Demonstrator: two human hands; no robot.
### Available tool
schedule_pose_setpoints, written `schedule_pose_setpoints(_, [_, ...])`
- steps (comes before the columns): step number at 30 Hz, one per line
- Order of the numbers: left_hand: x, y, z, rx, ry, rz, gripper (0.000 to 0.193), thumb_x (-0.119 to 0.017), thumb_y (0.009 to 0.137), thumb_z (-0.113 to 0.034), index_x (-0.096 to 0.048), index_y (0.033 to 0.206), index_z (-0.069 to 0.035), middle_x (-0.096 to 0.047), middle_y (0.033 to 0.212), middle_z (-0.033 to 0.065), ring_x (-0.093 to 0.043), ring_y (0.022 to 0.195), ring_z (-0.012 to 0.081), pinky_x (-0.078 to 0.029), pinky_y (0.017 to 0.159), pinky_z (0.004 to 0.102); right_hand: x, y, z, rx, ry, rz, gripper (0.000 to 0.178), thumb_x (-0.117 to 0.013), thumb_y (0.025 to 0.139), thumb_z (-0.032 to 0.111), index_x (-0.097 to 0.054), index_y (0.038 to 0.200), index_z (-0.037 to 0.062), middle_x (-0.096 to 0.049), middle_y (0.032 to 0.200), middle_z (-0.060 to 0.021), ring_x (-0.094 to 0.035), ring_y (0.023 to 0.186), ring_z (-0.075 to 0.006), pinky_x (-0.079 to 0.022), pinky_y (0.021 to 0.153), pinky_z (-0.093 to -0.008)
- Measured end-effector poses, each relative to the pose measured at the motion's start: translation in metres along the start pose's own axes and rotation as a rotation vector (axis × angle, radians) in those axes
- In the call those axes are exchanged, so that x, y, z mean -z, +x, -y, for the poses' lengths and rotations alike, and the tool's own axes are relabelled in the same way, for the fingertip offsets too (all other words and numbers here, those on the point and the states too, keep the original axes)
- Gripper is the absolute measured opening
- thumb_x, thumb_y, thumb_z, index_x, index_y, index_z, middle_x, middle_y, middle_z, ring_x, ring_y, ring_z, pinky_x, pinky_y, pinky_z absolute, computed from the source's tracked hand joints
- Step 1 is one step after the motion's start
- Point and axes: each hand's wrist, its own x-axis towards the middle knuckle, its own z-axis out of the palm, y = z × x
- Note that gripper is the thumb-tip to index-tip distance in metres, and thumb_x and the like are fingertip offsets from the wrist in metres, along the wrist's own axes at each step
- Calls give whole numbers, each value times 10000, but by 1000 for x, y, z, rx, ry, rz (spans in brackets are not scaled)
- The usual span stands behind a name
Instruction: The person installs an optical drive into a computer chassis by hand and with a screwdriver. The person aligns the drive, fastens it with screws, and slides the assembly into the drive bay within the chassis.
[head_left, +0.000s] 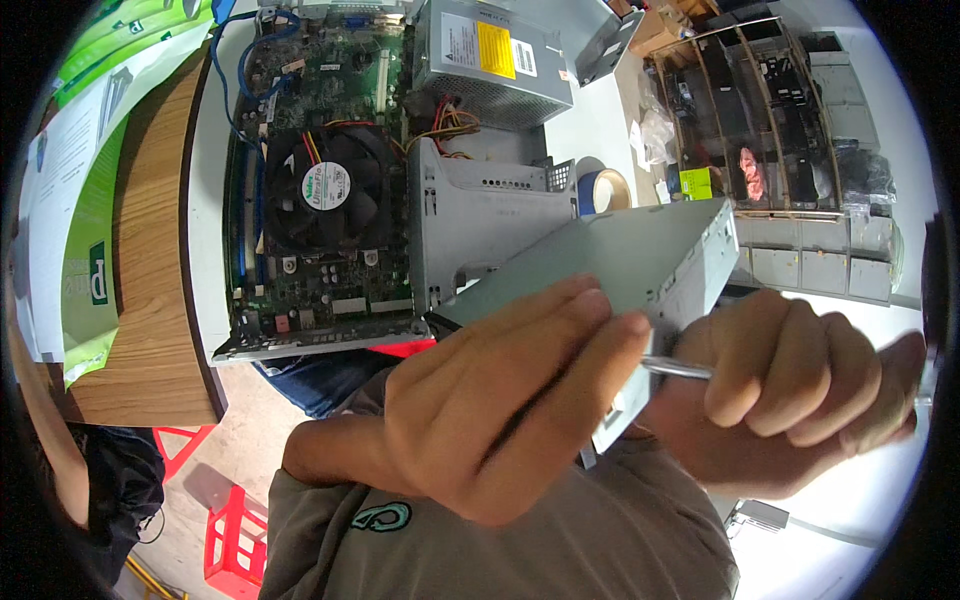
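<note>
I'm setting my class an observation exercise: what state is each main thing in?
Flat pale-grey metal box, tilted, held
Slim silver metal screwdriver, gripped
Bare left hand, closed on the box
Bare right hand, curled around the screwdriver
Grey metal computer case, open
Round black plastic fan, mounted on the green circuit board
Boxy grey metal power supply, exposed
Thin blue cable, looped

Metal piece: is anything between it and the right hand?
Yes: the screwdriver, held in the right hand. The left hand is at its far end, partly covering the metal piece; I can't tell if the tip touches.
</note>
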Motion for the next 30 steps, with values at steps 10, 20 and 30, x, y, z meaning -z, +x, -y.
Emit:
schedule_pose_setpoints(10, [-1, -8, 7, -33, -87, -2, 446, -824, 762, -31, -589, 1087, 163, -665, 1060, 338, -723, 970, 392, -628, 819, 389, 0, -5, 6, -41, -55, 38, 295, -361, 1050, 233, -479, 934, -11, -365, 674, 10, -304, 508, -70, -342, 488, -239])
schedule_pose_setpoints(20, [4, -8, 10, -48, -125, 70, 481, -831, 752, -15, -578, 1119, 164, -658, 1088, 337, -715, 999, 401, -617, 851, 390, -5, -6, 11, -40, -118, 57, 290, -372, 1040, 237, -472, 910, -2, -378, 675, 4, -335, 522, -77, -384, 537, -256])
schedule_pose_setpoints(30, [5, -10, 7, -12, -154, 73, 477, -825, 753, -9, -580, 1123, 166, -651, 1092, 372, -704, 1025, 434, -614, 862, 427, -8, -12, 26, -52, -240, 90, 286, -383, 1030, 240, -466, 886, 8, -391, 676, -1, -366, 537, -83, -427, 585, -274])
